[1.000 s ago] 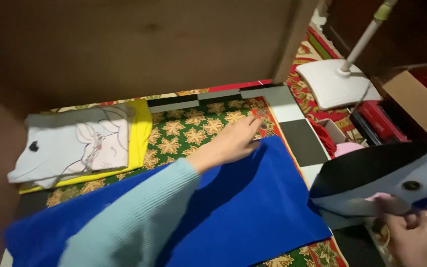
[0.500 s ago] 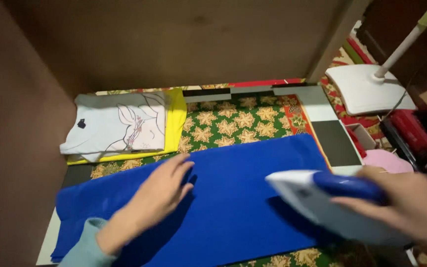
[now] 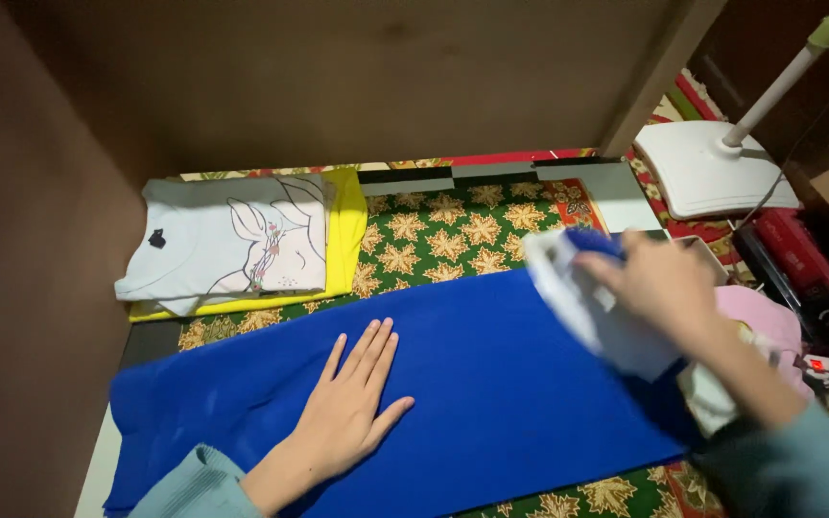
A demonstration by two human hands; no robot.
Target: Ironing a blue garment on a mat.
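Note:
A blue cloth (image 3: pixel 491 384) lies spread flat over a green mat with gold star patterns (image 3: pixel 443 235). My left hand (image 3: pixel 352 408) rests palm down on the cloth's left half, fingers slightly apart. My right hand (image 3: pixel 664 283) grips the blue handle of a white clothes iron (image 3: pixel 582 297), which sits at the cloth's far right corner, blurred by motion.
A folded white shirt with a drawing (image 3: pixel 227 245) lies on a folded yellow garment (image 3: pixel 345 235) at the back left. Brown walls (image 3: pixel 31 317) close in the left and back. A white fan base (image 3: pixel 707 173), a red box (image 3: pixel 803 264) and a pink item (image 3: pixel 765 321) are at right.
My right hand carried the iron from the right side onto the cloth, then pushed it toward the far right corner. My left hand slid back from the far edge and settled flat on the cloth.

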